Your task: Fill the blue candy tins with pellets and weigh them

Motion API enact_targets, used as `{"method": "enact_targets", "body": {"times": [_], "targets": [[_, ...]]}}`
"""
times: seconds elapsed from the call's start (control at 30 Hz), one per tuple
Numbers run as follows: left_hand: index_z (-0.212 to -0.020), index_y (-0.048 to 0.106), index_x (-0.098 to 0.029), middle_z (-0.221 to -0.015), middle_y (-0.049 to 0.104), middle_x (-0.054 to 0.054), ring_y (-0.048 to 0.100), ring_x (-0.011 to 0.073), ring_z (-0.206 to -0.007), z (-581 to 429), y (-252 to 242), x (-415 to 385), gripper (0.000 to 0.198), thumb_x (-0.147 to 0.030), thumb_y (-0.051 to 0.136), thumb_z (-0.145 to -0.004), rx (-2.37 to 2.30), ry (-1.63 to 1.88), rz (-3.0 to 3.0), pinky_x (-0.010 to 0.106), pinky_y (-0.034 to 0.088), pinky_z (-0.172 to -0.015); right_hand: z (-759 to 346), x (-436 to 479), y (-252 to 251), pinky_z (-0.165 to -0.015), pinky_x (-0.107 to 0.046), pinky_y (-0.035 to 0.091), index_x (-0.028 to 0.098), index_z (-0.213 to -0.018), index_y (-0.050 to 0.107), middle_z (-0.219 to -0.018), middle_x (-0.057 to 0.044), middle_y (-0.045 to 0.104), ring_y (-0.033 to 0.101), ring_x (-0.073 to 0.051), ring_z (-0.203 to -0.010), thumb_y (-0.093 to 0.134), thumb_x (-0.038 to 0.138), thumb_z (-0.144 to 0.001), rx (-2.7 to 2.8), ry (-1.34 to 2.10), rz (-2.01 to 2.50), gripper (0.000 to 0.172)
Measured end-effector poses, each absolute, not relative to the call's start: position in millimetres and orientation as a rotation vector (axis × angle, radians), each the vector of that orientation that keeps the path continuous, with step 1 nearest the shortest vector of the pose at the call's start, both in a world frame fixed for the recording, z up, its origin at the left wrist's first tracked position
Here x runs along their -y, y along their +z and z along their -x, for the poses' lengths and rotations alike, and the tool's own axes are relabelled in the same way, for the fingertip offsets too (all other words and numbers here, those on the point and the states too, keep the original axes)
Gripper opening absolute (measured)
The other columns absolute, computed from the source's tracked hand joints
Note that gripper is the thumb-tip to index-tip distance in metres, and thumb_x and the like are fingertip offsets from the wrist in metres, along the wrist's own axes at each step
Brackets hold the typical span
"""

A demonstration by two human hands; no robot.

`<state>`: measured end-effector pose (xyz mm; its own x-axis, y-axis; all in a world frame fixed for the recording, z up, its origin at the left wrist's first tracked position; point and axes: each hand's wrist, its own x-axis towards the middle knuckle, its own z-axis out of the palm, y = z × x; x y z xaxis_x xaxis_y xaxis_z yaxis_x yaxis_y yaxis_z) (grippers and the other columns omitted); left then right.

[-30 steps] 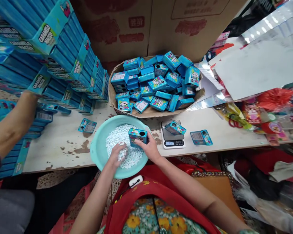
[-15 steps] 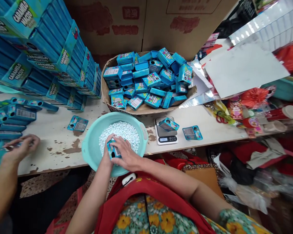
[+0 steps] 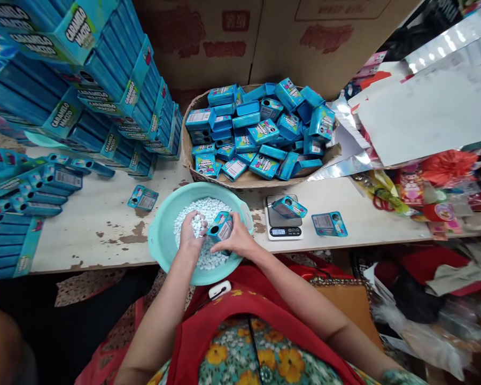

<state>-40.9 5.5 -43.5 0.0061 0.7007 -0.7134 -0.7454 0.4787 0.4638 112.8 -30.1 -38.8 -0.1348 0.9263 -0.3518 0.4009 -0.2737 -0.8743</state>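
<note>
A turquoise basin (image 3: pixel 160 235) holds many small white candies (image 3: pixel 210 260) close in front of me. Over it, my left hand (image 3: pixel 190 238) is cupped around a small heap of these candies. My right hand (image 3: pixel 238 238) grips a blue candy tin (image 3: pixel 221 227) by its sides, tilted, with a dark round opening facing the left hand. To the right, a small digital scale (image 3: pixel 286 231) carries another blue tin (image 3: pixel 289 206) lying tilted on its plate. One more tin (image 3: pixel 329 224) lies flat beside the scale.
Behind the basin a cut-down cardboard box (image 3: pixel 240 182) is heaped with blue tins. Stacked display trays (image 3: pixel 116 96) of tins rise at the left. A single tin (image 3: pixel 143 198) lies left of the basin. Wrappers and a white sheet (image 3: pixel 428 117) crowd the right side.
My hands have moved apart; the tin is now in my right hand alone, and my left hand holds candies. The other person's hand at the left has left the table.
</note>
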Motion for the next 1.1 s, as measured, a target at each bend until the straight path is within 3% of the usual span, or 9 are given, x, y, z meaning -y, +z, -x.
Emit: {"method": "enact_targets", "body": {"times": [0.07,0.17,0.3,0.4,0.53,0.73,1.1], "targets": [[-0.072,0.049,-0.017,-0.059,0.046,-0.004,0.043,0.0064,-0.044,48,-25,-7,0.015,-0.021,0.063,-0.067,-0.992,1.167,0.04,0.014,0.022,-0.031,-119,27,-40,-0.084,-0.036,0.046,0.02,-0.119,0.043,-0.101,-0.003,0.06,0.058,-0.023,-0.095,0.085,0.047,-0.047,1.393,1.449,1.509,0.087],[-0.072,0.05,-0.018,-0.063,0.048,-0.003,0.047,0.0072,-0.05,51,2,-5,0.014,-0.025,0.062,-0.069,-0.897,1.266,-0.032,0.014,0.029,-0.035,-120,24,-42,-0.079,-0.032,0.045,0.019,-0.097,0.056,-0.091,-0.001,0.057,0.056,-0.019,-0.087,0.078,0.045,-0.061,1.426,1.353,1.373,0.05],[-0.069,0.051,-0.018,-0.068,0.052,-0.002,0.053,0.0091,-0.057,41,11,-6,0.015,-0.029,0.061,-0.07,-0.979,1.425,-0.222,0.022,0.047,-0.054,-110,26,-40,-0.081,-0.035,0.043,0.02,-0.096,0.058,-0.094,-0.003,0.055,0.052,-0.022,-0.092,0.076,0.034,-0.068,1.633,1.095,1.409,0.036],[-0.069,0.051,-0.018,-0.068,0.053,-0.003,0.054,0.0095,-0.057,34,4,-9,0.017,-0.031,0.062,-0.071,-1.049,1.5,-0.325,0.026,0.05,-0.06,-105,30,-36,-0.086,-0.039,0.041,0.022,-0.103,0.057,-0.101,-0.006,0.056,0.05,-0.024,-0.098,0.069,0.025,-0.074,1.767,1.001,1.432,0.032],[-0.068,0.048,-0.018,-0.059,0.049,-0.004,0.054,0.0105,-0.054,33,0,-10,0.021,-0.032,0.063,-0.072,-1.067,1.537,-0.328,0.026,0.048,-0.057,-104,32,-32,-0.086,-0.039,0.041,0.021,-0.107,0.055,-0.104,-0.007,0.057,0.05,-0.025,-0.099,0.067,0.024,-0.076,1.819,0.97,1.427,0.032],[-0.072,0.05,-0.018,-0.06,0.053,-0.004,0.054,0.0107,-0.05,31,1,-9,0.02,-0.031,0.065,-0.073,-1.139,1.533,-0.401,0.023,0.043,-0.048,-103,34,-33,-0.083,-0.038,0.041,0.02,-0.106,0.057,-0.101,-0.006,0.062,0.055,-0.025,-0.096,0.07,0.028,-0.074,1.926,0.938,1.413,0.035],[-0.064,0.049,-0.017,-0.051,0.051,-0.004,0.053,0.0099,-0.048,27,5,-13,0.028,-0.039,0.064,-0.075,-1.257,1.527,-0.471,0.023,0.047,-0.054,-104,30,-26,-0.082,-0.034,0.045,0.022,-0.103,0.058,-0.098,-0.004,0.063,0.058,-0.023,-0.094,0.067,0.022,-0.071,1.852,0.96,1.369,0.033]]}}
